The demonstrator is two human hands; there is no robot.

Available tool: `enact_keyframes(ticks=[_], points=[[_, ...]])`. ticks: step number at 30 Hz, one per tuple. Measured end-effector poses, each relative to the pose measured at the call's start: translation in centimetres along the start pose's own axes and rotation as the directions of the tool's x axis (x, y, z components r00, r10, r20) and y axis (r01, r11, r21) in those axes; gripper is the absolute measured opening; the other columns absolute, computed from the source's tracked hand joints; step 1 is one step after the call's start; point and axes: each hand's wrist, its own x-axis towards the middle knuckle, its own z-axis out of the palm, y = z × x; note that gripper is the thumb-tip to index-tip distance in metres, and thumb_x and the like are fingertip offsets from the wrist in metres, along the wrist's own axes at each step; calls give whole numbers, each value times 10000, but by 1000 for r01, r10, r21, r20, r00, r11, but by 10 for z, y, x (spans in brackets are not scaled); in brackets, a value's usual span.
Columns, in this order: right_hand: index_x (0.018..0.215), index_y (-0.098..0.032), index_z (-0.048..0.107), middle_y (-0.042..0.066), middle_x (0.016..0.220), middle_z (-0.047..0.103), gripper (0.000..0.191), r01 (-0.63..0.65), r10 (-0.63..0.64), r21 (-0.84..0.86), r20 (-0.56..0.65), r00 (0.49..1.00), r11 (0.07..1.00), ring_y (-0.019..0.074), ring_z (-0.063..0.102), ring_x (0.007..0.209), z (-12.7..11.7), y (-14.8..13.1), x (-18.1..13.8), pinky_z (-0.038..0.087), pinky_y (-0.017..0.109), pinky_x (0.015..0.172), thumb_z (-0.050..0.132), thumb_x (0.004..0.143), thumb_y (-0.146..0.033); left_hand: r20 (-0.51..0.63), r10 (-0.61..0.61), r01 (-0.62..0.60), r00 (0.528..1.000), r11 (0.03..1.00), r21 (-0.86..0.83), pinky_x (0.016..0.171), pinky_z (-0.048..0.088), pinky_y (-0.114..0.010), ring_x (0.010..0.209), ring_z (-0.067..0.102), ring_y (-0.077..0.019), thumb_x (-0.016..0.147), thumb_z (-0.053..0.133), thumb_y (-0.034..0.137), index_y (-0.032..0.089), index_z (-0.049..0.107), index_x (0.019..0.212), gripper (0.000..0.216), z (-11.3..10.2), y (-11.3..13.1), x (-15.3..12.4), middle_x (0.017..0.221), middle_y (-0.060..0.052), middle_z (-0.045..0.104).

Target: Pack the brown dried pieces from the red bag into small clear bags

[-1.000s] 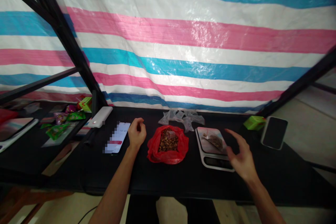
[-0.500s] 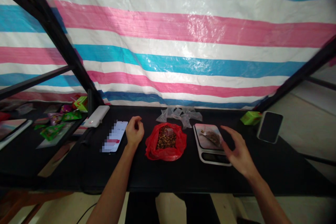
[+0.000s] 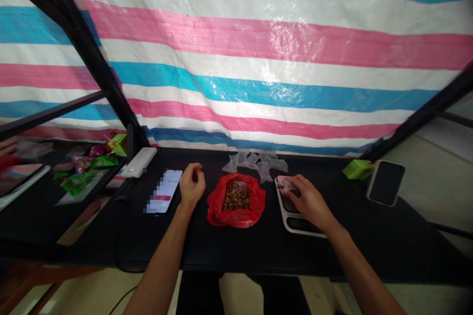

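My left hand point(image 3: 192, 183) rests on the black table with its fingers loosely curled and nothing visible in them. It lies between a lit phone point(image 3: 168, 188) and a red plastic bag point(image 3: 236, 219). The red bag is open and full of small brown pieces point(image 3: 235, 197), with a small clear cup or scoop point(image 3: 240, 186) lying on top. My right hand point(image 3: 305, 197) reaches over a white kitchen scale point(image 3: 295, 226), fingers closed around a small clear plastic bag point(image 3: 285, 184). Most of that bag is covered by the hand.
Several clear plastic bags point(image 3: 264, 165) lie behind the red bag. A green box point(image 3: 357, 169) and a dark-screened phone point(image 3: 386, 183) stand at right. A white oblong device point(image 3: 141, 162) and candy packets point(image 3: 79, 182) are at left; another person's hand point(image 3: 7, 147) blurs at the edge.
My right hand has moved left from the scale's right side onto the small bag lying there and closed on it. My left hand stays put. Another person's hand has appeared at far left.
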Motion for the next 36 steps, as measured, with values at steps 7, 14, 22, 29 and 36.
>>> enact_keyframes(ticks=[7,14,22,29,36], points=[[1119,-235,645,61,1127,633,215,138,-175,186,199,964,973,211,634,987,15,-75,29,493,331,879,570,933,-158,6,-6,6,1000,1000,-10,582,435,-241,600,546,-118,859,544,114,199,620,920,130,1,-3,0,737,19,593],[1032,-204,654,75,1052,679,99,197,-197,27,260,945,980,252,619,1019,31,-97,40,471,373,898,597,960,-240,4,-16,16,1000,1000,-26,562,426,-243,593,551,-123,865,539,118,208,618,933,138,0,-3,0,726,19,590],[1180,-207,671,90,1171,712,250,172,-178,45,258,950,984,265,629,1106,44,-99,37,470,402,977,604,939,-211,6,-40,40,999,999,-34,586,442,-247,599,554,-122,856,540,119,207,617,933,140,0,-4,0,732,21,589],[1391,-278,580,41,1365,665,644,126,-173,223,209,962,967,256,602,1237,43,-100,32,422,459,1116,561,793,-39,8,-41,41,999,998,-38,546,410,-245,570,522,-118,869,535,142,206,617,919,115,-1,-2,0,715,21,575],[1333,-266,630,68,1248,713,507,14,-63,286,160,985,958,263,664,1117,33,-94,23,509,439,1013,609,843,-136,16,-39,40,999,999,-36,555,421,-246,575,536,-120,863,542,148,203,623,923,114,0,-2,0,714,19,586]])
